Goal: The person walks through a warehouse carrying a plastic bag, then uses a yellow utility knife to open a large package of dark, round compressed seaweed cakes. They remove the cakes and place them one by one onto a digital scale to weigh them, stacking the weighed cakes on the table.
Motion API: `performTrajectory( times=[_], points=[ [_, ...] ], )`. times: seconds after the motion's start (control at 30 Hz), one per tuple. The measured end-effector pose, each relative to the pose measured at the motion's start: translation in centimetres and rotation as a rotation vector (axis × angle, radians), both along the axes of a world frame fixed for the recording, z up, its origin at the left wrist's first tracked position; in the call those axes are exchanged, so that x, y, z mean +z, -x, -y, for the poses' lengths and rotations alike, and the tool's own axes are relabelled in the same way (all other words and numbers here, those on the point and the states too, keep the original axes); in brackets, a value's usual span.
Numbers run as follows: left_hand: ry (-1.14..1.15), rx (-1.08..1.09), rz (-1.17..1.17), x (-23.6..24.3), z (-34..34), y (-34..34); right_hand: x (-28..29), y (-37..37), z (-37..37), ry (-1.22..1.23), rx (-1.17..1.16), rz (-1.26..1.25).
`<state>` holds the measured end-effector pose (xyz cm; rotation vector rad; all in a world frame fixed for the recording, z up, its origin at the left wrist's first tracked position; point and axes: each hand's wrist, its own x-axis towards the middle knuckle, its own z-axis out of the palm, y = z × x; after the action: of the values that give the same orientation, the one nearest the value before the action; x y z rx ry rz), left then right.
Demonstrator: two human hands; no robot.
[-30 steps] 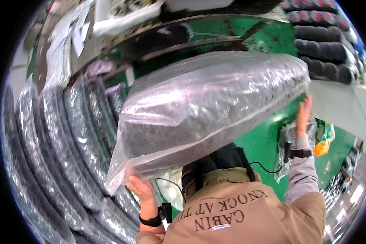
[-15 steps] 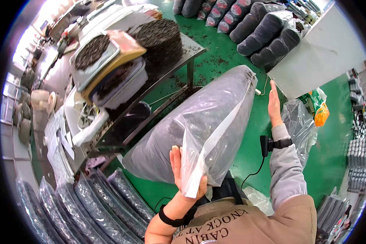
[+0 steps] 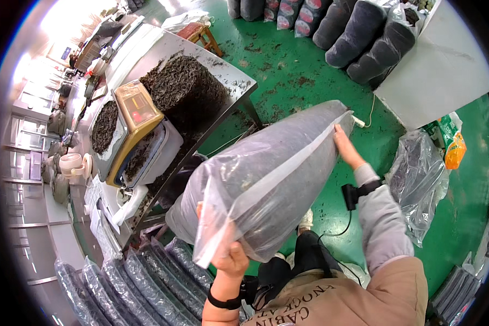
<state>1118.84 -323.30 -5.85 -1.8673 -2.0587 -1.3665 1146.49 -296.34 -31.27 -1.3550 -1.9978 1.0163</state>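
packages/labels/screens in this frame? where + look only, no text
Big clear bag: dark loose leaf, long, held tilted between left hand and right hand.
Row of filled clear bags: lower left, lying side by side.
Dark sacks: top, on the green floor.
Scale: on the steel table, yellowish housing, small panel.
Slack clear bag: floor, right.
Orange-and-green packet: far right.

One large clear plastic bag of dark dried leaves [image 3: 266,179] was held up. One yellow-topped weighing scale [image 3: 136,117] stood on one steel bench [image 3: 231,79]. Roughly five filled bags [image 3: 146,282] lay stacked lower left, though distortion blurred that count.
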Motion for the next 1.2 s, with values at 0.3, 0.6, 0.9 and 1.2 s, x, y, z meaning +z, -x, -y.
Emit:
performTrajectory(
  times=[0.3,0.6,0.9,1.2],
  points=[
    [0.103,0.332,0.027,0.7,6.6,3.6,1.7,-0.4,-0.3,0.193,0.203,-0.170],
    [-0.240,0.915,0.846,-1.2,22.0,6.1,-3.5,-4.1,-7.1,0.424,-0.345,-0.054],
    [-0.575,1.322,1.093,-5.1,31.9,6.9,-1.7,4.6,-3.7,0.765,-0.014,-0.041],
    [-0.823,1.471,1.074,-5.9,33.9,14.7,8.6,16.0,-4.8,0.593,0.249,-0.202]
  ],
)
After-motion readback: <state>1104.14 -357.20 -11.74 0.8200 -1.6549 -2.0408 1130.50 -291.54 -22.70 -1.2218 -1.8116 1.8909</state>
